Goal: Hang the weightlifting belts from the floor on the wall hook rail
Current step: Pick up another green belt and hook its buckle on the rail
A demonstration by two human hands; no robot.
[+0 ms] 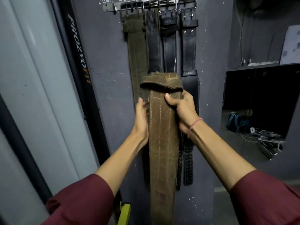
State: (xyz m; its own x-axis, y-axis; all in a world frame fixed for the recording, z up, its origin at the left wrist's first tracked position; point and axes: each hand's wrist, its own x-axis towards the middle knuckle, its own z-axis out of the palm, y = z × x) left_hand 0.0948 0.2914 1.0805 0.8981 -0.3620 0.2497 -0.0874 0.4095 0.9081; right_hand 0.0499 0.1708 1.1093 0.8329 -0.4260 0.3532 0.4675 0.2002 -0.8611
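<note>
- Grip, head view: brown suede belt (162,127) is clasped near its folded top end by the right hand (181,109), thumb across the front face, so that the limp end is kept raised toward the rail.
- Left hand (141,117) is laid along the belt's left edge, fingers loosely curved rather than clamped; judged a steadying hold.
- Belt is held upright against the grey wall (105,62), well below the hook rail (146,4), its tail hanging past the sleeves.
- Four hung belts (189,38) are suspended by their buckles, side by side; free hooks cannot be confirmed.
- Buckle of the held belt is hidden in the fold.
</note>
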